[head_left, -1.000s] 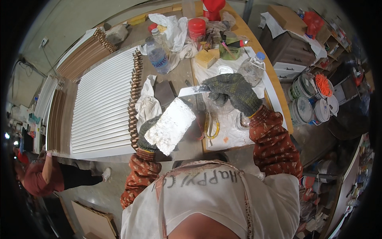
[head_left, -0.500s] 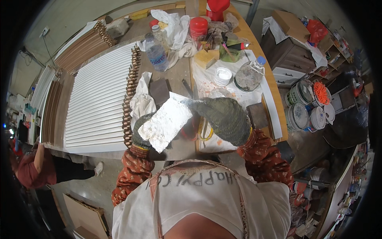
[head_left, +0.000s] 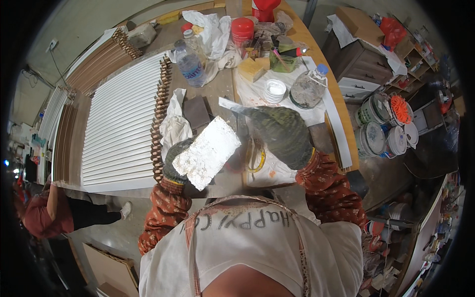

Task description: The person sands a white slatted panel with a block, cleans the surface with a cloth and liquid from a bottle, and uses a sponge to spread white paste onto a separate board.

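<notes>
My gloved left hand (head_left: 177, 161) is closed around a flat piece, its upper face covered in rough white paste; this paste-covered board (head_left: 208, 152) tilts over the near edge of the table. To its right, my gloved right hand (head_left: 282, 136) grips a putty knife (head_left: 230, 105). The pale blade points left, just beyond the board's far corner and apart from it. The glove hides the handle. Past my right hand stands a small open white tub (head_left: 274, 91) with white paste inside.
White strips (head_left: 121, 123) lie in a row at left, beside wooden peg ends (head_left: 159, 114). Near my hands are a dark block (head_left: 197, 112), a crumpled cloth (head_left: 174, 121), a yellow tape roll (head_left: 257, 161) and a large clear jug (head_left: 308, 89). Another person (head_left: 49, 213) stands at far left.
The putty knife has left the board's far edge and moved away, up and slightly right, with my right hand. My left hand and the board have hardly moved.
</notes>
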{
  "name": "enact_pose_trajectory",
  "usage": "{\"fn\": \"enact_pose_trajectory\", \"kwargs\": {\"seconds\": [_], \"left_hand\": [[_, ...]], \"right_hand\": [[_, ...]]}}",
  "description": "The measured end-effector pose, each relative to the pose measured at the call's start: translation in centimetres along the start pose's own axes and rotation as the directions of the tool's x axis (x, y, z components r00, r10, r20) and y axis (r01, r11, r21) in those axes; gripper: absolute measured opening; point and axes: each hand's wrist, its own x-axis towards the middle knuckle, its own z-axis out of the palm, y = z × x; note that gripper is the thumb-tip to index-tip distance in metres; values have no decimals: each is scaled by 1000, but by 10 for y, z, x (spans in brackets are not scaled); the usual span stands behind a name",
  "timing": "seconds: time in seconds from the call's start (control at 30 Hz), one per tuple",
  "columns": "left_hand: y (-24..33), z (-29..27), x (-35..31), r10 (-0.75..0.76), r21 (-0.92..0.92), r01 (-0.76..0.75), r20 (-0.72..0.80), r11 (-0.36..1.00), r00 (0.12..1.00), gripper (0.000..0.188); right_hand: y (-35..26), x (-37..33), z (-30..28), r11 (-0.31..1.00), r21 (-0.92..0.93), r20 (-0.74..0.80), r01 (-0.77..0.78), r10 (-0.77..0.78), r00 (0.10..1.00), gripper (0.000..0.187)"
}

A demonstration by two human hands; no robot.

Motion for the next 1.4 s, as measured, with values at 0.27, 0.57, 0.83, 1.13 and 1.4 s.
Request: {"fn": "enact_pose_trajectory", "kwargs": {"seconds": [0.27,0.57,0.83,1.13,1.4], "left_hand": [[0,65,-8,417,938,-189,53,292,907,52],[2,64,-8,309,517,-358,182,777,933,50],[10,87,-6,270,283,-320,201,904,942,50],[9,98,-4,333,756,-156,-87,636,939,37],[-3,52,-10,264,889,-165,52,427,963,56]], "right_hand": [[-14,-41,10,977,-189,-42,103,-113,993,37],[-24,-46,7,992,-122,-113,-19,5,994,22],[-32,-40,-9,986,-164,-15,11,-14,1000,24],[-42,-41,5,996,-67,-117,62,-70,991,24],[-53,-40,34,745,512,-79,-429,537,840,24]]}}
